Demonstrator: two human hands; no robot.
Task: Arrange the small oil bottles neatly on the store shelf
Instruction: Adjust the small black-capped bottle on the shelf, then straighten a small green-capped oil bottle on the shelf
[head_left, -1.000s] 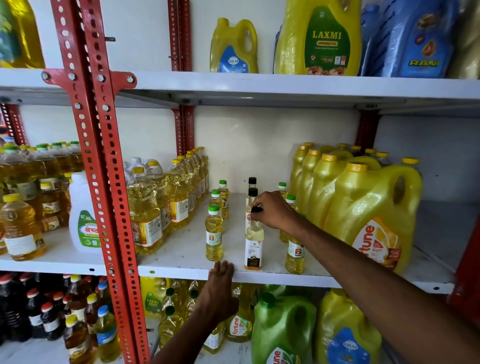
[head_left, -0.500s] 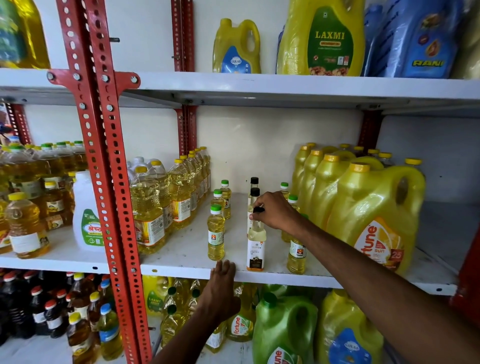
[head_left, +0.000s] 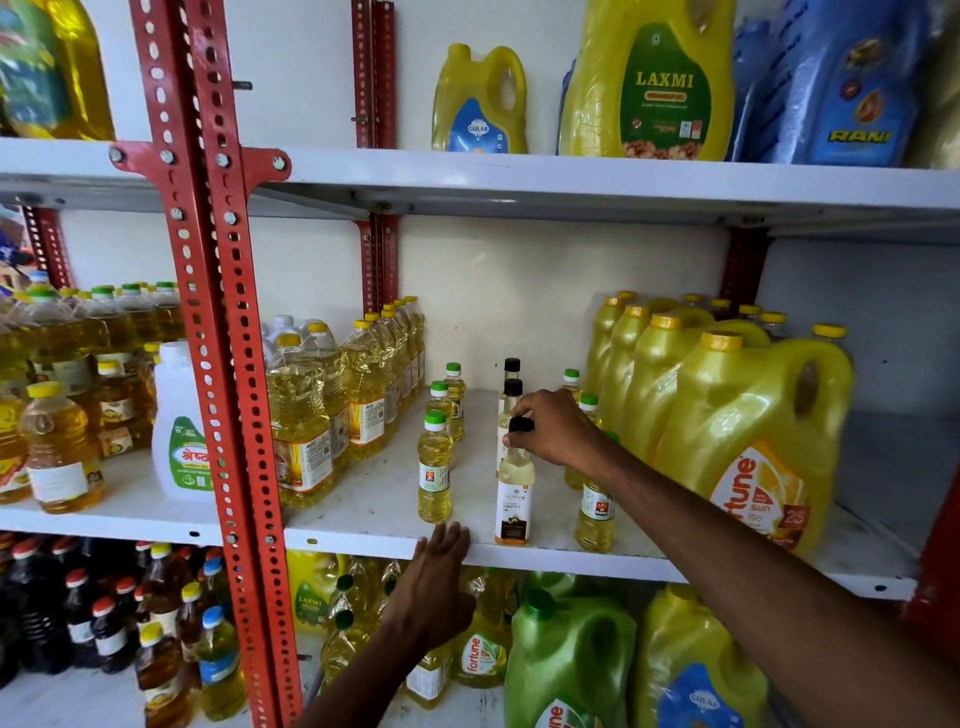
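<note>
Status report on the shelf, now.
Right hand gripping front black-capped bottle at its neck. Left hand resting on shelf edge. Bottle upright. Nothing blocking.

Two arms come into view from the bottom. Both are bare all the way up to the edge of the view, with no sleeve showing behind either hand. The left hand (head_left: 441, 577) has no ring, no glove and no band at the wrist. The right hand (head_left: 558, 431) is bare too, and its wrist has no watch. The right arm looks long and thick near the bottom corner.
</note>
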